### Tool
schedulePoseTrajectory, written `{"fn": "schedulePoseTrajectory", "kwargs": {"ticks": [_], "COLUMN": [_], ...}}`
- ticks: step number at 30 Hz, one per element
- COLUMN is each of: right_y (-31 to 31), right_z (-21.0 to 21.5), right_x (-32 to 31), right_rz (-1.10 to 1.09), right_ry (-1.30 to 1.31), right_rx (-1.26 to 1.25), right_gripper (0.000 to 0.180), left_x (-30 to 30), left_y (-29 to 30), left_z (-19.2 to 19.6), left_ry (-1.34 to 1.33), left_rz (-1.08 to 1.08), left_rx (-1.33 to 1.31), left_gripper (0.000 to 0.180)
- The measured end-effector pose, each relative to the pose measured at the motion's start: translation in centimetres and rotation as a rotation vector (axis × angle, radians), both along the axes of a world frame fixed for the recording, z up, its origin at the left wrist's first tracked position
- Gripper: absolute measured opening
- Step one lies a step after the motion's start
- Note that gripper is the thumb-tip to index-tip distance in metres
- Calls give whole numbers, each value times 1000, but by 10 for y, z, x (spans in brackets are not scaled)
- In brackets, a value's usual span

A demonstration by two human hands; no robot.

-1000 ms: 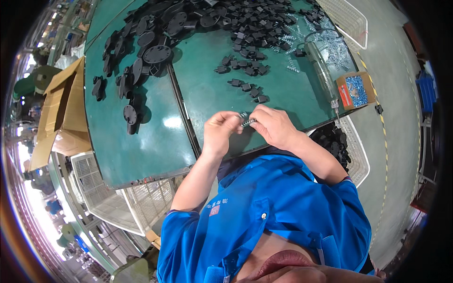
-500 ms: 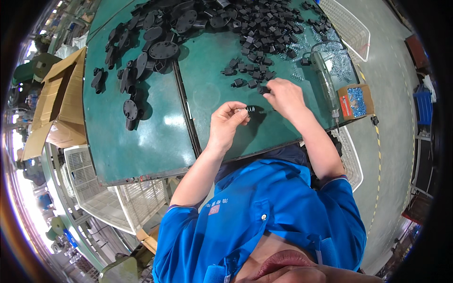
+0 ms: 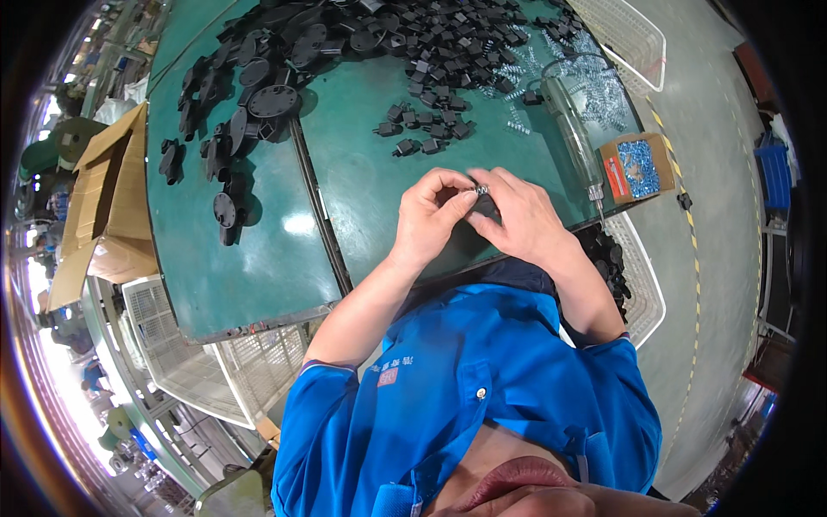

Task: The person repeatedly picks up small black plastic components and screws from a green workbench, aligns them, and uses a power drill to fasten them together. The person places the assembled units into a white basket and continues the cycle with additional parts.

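Observation:
Close together over the near part of the green table [image 3: 379,233], my two hands meet at the fingertips. My left hand [image 3: 428,217] pinches a small metal coil spring [image 3: 481,189]. A small black plastic block [image 3: 487,207] sits in my right hand [image 3: 525,215], mostly hidden by the fingers. The spring is right up against the block; whether it is seated in it I cannot tell. Beyond my hands lies a loose cluster of similar black blocks [image 3: 426,122], with a larger heap of them farther back.
Black parts with oval plates [image 3: 274,101] are piled at the left. At the right lie a power screwdriver [image 3: 573,133], scattered springs [image 3: 603,95] and a small carton of screws [image 3: 639,168]. White crates [image 3: 642,284] and a cardboard box [image 3: 108,189] stand beside the table.
My right hand has picked up a black block from the cluster and drawn it back toward me. It now meets my left hand, which still holds the spring. The view has shifted slightly.

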State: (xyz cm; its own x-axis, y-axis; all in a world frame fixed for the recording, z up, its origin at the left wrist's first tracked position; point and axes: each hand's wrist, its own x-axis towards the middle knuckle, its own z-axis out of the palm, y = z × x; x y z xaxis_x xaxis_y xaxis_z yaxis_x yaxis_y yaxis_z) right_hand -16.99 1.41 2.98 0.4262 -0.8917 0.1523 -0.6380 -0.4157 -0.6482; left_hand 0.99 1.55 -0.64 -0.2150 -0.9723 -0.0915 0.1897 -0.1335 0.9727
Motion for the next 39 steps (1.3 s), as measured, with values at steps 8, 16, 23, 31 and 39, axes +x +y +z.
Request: {"fn": "schedulePoseTrajectory", "kwargs": {"ticks": [8, 16, 23, 31, 39], "right_y": [-3, 7, 12, 12, 12], "right_z": [-36, -39, -44, -26, -23], "right_x": [-17, 17, 14, 9, 21], "right_rz": [-278, 42, 50, 19, 83], "right_ry": [-969, -1487, -1167, -569, -292], "right_rx": [232, 462, 335, 251, 108], "right_gripper": [28, 40, 34, 59, 72], "left_x": [-3, -14, -11, 3, 18], "left_y": [5, 16, 16, 19, 23], "left_z": [-19, -10, -5, -15, -26], "left_ry": [331, 316, 424, 278, 644], "left_rz": [89, -67, -60, -72, -68], "left_rx": [159, 91, 149, 85, 400], "left_gripper": [13, 12, 8, 9, 10]}}
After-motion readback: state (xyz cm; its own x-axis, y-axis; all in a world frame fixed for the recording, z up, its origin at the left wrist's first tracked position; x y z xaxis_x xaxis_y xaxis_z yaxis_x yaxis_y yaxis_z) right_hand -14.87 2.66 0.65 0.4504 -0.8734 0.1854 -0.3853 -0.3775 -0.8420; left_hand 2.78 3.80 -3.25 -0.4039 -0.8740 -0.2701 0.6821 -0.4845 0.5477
